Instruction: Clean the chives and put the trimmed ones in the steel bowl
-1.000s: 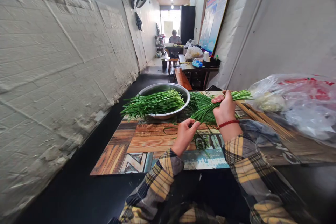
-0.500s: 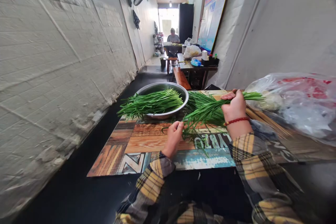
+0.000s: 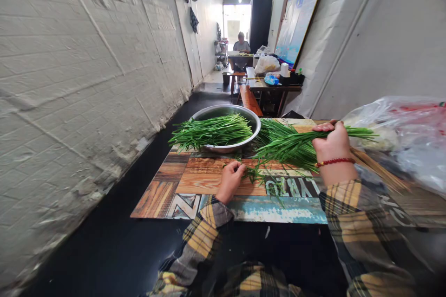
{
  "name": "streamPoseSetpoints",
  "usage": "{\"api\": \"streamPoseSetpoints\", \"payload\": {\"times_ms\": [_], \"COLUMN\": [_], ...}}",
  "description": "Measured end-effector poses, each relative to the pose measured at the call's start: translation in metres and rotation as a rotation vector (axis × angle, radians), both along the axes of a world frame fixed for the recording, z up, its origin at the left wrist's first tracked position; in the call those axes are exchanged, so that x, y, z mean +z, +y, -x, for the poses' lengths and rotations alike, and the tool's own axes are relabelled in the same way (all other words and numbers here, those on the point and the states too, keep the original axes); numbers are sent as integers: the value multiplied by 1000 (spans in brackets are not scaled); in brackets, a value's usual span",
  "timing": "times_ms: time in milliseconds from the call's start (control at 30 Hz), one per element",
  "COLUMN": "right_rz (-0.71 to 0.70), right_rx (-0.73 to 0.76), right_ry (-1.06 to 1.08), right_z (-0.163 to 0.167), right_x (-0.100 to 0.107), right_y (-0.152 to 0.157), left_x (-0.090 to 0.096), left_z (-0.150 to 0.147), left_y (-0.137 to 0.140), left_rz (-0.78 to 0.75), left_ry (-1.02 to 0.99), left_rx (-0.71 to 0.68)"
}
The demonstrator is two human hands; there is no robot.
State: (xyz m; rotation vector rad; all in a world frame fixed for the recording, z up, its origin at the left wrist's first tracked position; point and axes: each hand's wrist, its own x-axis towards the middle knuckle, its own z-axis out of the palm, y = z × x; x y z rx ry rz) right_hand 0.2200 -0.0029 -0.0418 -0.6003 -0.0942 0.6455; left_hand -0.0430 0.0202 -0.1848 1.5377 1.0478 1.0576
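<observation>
My right hand [image 3: 333,144] is closed around a bunch of Chinese chives [image 3: 292,144], raised above the board, pale stem ends pointing right and leaf tips drooping left. Below and behind it lies a pile of chives [image 3: 273,131], partly hidden. Left of the bunch, my left hand [image 3: 231,181] is pinched low over the wood-patterned board [image 3: 205,181], with a few thin chive leaves at its fingertips. Loose leaf scraps [image 3: 252,175] lie just to its right. A metal basin [image 3: 256,132] on the board's far side holds more chives [image 3: 219,130], whose leaves hang over its left rim.
Clear plastic bags [image 3: 411,134] and thin wooden sticks [image 3: 379,171] lie at the right. A white brick wall [image 3: 69,93] runs along the left. Farther off are a table [image 3: 258,84], a bench [image 3: 249,101] and a seated person [image 3: 241,44].
The view has swung slightly left, shifting the scene rightward. My left hand has moved away from the bunch's leaf tips, widening the gap. My right hand still grips the bunch.
</observation>
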Motion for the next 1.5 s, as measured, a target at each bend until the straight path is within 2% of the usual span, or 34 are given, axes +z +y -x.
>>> {"api": "streamPoseSetpoints", "payload": {"times_ms": [167,367,467,567,667,733,867,933,1000,1133,1233,1300,1400,1500], "right_rz": [-63,-77,-126,-212,-305,-368,-416,-412,-403,-369,-257,-165,-86,-43], "right_rx": [29,109,319,578,659,676,720,736,733,744,794,819,839,855], "right_ry": [-2,37,10,-73,-120,-124,-95,-83,-86,-137,-258,-348,-426,-544], "right_z": [3,3,7,12,14,13,14,17,20,35,61,79,97,96], "right_x": [-4,-7,-8,-8,-6,-4,1,3,4,6,4,1,-5,-12], "right_y": [1,0,-4,-11,-17,-19,-22,-24,-26,-29,-30,-30,-31,-32], "left_x": [15,19,14,6,1,4,23,37,51,78,95,103,104,95], "left_z": [-10,-7,-3,1,7,9,4,-1,-6,-19,-33,-41,-48,-48], "left_y": [-9,-11,-9,-4,2,5,4,2,0,-9,-21,-28,-35,-36], "left_rz": [52,2,-4,33,67,47,-115,-189,-201,-127,-102,-91,25,174], "left_ry": [-85,-46,-45,-81,-116,-110,-71,-58,-54,-89,-182,-256,-294,-198], "left_rx": [-130,-110,-98,-3,120,113,-30,-37,-44,-207,-443,-554,-637,-739]}}
